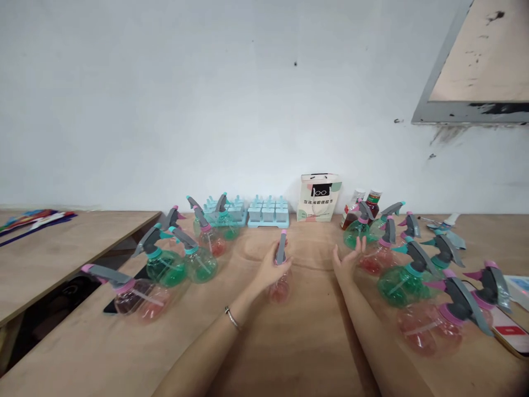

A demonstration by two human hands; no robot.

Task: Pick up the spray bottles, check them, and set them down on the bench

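Note:
My left hand point(270, 267) is wrapped round the neck of a pink spray bottle point(280, 289) with a grey trigger head, in the middle of the table. Whether the bottle's base touches the wood I cannot tell. My right hand point(348, 259) is raised with fingers apart and holds nothing. Close to it on the right are a green spray bottle point(354, 234) and a pink-red spray bottle point(376, 258). Farther right stand several more, among them a large green one point(399, 285) and a pink one point(430, 328).
Several spray bottles, including a green one point(167, 267), stand on the left. Light-blue ice-pop moulds point(268, 212), a paper bag point(316, 204) and a dark red bottle point(372, 207) line the wall. A gap separates the left table point(74, 264). A phone point(510, 331) lies at right.

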